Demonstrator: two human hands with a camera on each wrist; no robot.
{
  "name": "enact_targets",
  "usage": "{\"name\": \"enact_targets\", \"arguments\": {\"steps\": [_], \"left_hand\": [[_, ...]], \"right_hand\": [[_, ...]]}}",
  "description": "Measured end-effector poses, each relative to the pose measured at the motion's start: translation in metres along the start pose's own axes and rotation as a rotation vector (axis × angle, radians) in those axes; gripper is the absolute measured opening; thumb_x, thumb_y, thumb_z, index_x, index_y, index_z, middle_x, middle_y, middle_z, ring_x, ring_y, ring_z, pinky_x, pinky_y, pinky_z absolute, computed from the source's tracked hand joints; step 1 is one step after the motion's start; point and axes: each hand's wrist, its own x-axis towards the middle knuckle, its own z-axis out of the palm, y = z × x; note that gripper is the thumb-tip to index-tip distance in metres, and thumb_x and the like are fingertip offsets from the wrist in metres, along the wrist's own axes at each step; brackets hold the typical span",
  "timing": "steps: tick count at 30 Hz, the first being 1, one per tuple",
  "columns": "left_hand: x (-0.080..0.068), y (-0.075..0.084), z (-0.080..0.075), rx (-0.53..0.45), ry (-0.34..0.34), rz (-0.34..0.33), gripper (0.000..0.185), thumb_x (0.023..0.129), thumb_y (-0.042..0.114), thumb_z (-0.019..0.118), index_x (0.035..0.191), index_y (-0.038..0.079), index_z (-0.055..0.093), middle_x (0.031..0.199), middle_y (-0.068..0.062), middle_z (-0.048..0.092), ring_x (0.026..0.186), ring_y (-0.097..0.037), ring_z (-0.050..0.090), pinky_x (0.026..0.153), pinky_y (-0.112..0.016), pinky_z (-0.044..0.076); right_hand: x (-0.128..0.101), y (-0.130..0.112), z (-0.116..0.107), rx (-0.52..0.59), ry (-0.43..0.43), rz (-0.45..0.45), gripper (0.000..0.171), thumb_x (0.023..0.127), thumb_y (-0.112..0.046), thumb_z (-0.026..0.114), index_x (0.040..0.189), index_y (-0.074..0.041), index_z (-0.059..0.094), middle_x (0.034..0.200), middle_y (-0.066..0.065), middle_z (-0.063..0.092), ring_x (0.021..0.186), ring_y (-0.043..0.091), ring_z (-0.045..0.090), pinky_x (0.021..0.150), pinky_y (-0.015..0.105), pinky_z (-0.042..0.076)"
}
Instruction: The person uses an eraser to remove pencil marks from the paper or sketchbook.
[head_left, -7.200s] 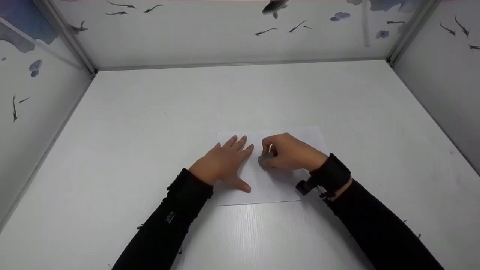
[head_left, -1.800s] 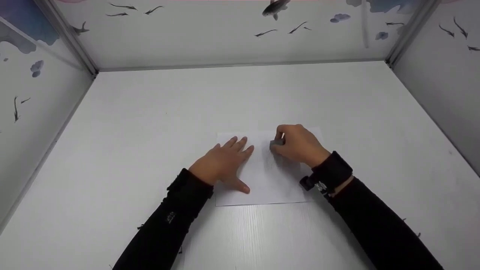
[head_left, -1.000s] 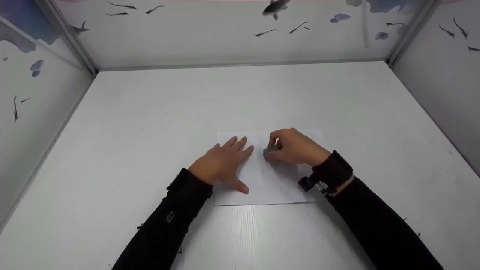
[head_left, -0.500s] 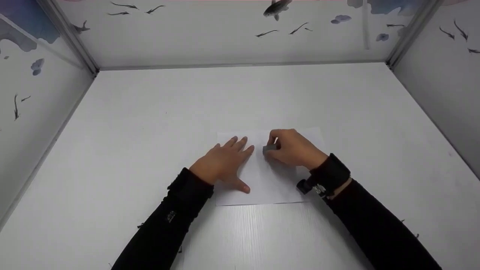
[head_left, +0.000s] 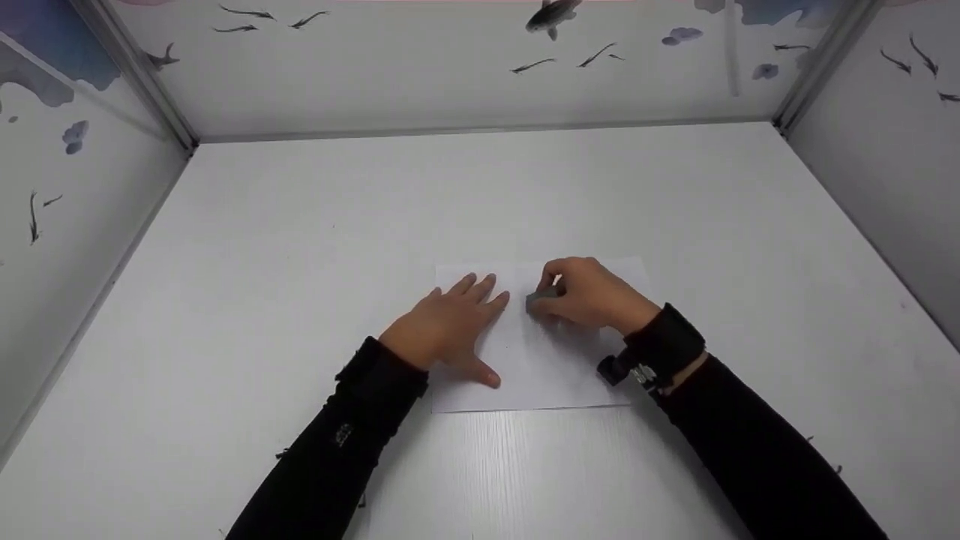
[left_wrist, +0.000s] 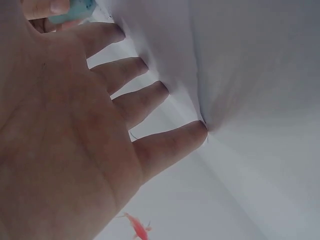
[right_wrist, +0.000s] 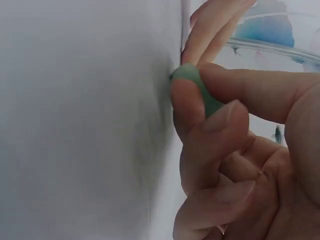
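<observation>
Right wrist view: right hand's [right_wrist: 235,150] grip pinches small green eraser [right_wrist: 192,80] against white paper [right_wrist: 85,120].

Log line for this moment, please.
left hand: flat, pressing paper sheet | right hand: pinch grip on green eraser, tip on sheet | table: white

We see little of the eraser [head_left: 541,301]: the right hand [head_left: 592,296] covers most of it. The left hand [head_left: 444,327] hides the paper [head_left: 540,367] beneath it.
</observation>
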Motion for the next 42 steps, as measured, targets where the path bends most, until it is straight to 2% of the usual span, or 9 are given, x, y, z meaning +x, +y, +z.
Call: {"name": "enact_targets", "arguments": {"steps": [7,14,19,25,28,32,34,39,42], "left_hand": [[-0.001,0.001,-0.001,0.000,0.001,0.008,0.118,0.084,0.069,0.081,0.173,0.020,0.019,0.180,-0.008,0.008,0.166,-0.030,0.006,0.127,-0.061,0.025],[0.001,0.001,-0.001,-0.024,-0.008,0.005,0.118,0.085,0.067,0.082,0.173,0.021,0.018,0.180,-0.007,0.005,0.166,-0.030,0.004,0.128,-0.061,0.022],[0.001,0.001,0.000,-0.023,-0.002,0.004,0.119,0.084,0.067,0.083,0.173,0.022,0.019,0.180,-0.007,0.006,0.166,-0.030,0.005,0.127,-0.061,0.023],[0.000,0.003,-0.001,-0.023,0.022,0.014,0.112,0.083,0.064,0.085,0.172,0.034,0.023,0.179,-0.012,0.013,0.165,-0.036,0.010,0.124,-0.065,0.027],[-0.001,0.004,-0.002,-0.026,0.018,0.012,0.108,0.084,0.062,0.085,0.171,0.037,0.026,0.179,-0.014,0.013,0.165,-0.037,0.009,0.124,-0.067,0.028],[-0.001,0.003,-0.002,-0.025,0.020,0.017,0.107,0.083,0.063,0.085,0.170,0.037,0.028,0.179,-0.013,0.012,0.165,-0.037,0.009,0.123,-0.067,0.028],[-0.001,0.003,-0.002,-0.026,0.018,0.019,0.108,0.083,0.064,0.085,0.170,0.037,0.028,0.179,-0.013,0.011,0.165,-0.036,0.008,0.124,-0.067,0.027],[0.000,0.003,-0.001,-0.041,0.000,0.014,0.108,0.084,0.062,0.085,0.171,0.038,0.025,0.179,-0.013,0.009,0.165,-0.035,0.005,0.125,-0.066,0.025],[0.001,0.003,-0.001,-0.042,-0.005,0.006,0.108,0.084,0.062,0.085,0.171,0.039,0.025,0.180,-0.011,0.008,0.166,-0.034,0.005,0.126,-0.065,0.024]], "right_hand": [[-0.002,-0.003,-0.002,-0.039,-0.050,-0.024,0.021,0.097,-0.024,0.078,0.105,-0.005,0.071,0.084,0.005,0.072,0.070,0.016,0.061,0.065,0.031,0.050],[-0.001,0.012,-0.015,-0.109,0.042,0.103,0.021,0.098,-0.027,0.073,0.102,-0.007,0.071,0.081,0.005,0.071,0.072,0.019,0.063,0.066,0.034,0.050],[-0.002,0.016,-0.020,-0.110,0.049,0.097,0.021,0.099,-0.026,0.072,0.103,-0.006,0.070,0.083,0.006,0.071,0.073,0.020,0.063,0.067,0.034,0.050],[-0.006,0.010,-0.017,-0.109,0.087,0.086,0.018,0.100,-0.018,0.071,0.112,-0.005,0.067,0.092,0.010,0.073,0.079,0.023,0.064,0.072,0.037,0.052],[-0.008,0.002,-0.012,-0.113,0.025,0.035,0.018,0.101,-0.015,0.071,0.115,-0.006,0.066,0.094,0.009,0.072,0.079,0.021,0.063,0.071,0.036,0.052],[-0.010,-0.008,-0.008,-0.074,-0.177,-0.060,0.017,0.101,-0.015,0.072,0.114,-0.007,0.067,0.085,0.006,0.073,0.069,0.017,0.064,0.065,0.032,0.053],[-0.009,-0.009,-0.008,-0.049,-0.230,-0.068,0.017,0.101,-0.016,0.073,0.114,-0.007,0.067,0.081,0.006,0.073,0.065,0.016,0.065,0.063,0.031,0.053],[-0.009,-0.004,-0.009,-0.114,-0.063,0.002,0.015,0.099,-0.012,0.069,0.112,-0.006,0.067,0.085,0.007,0.072,0.069,0.018,0.062,0.065,0.033,0.052],[-0.009,-0.003,-0.008,-0.133,-0.082,-0.039,0.015,0.098,-0.009,0.068,0.113,-0.006,0.067,0.086,0.006,0.072,0.070,0.018,0.062,0.065,0.033,0.052]]}}
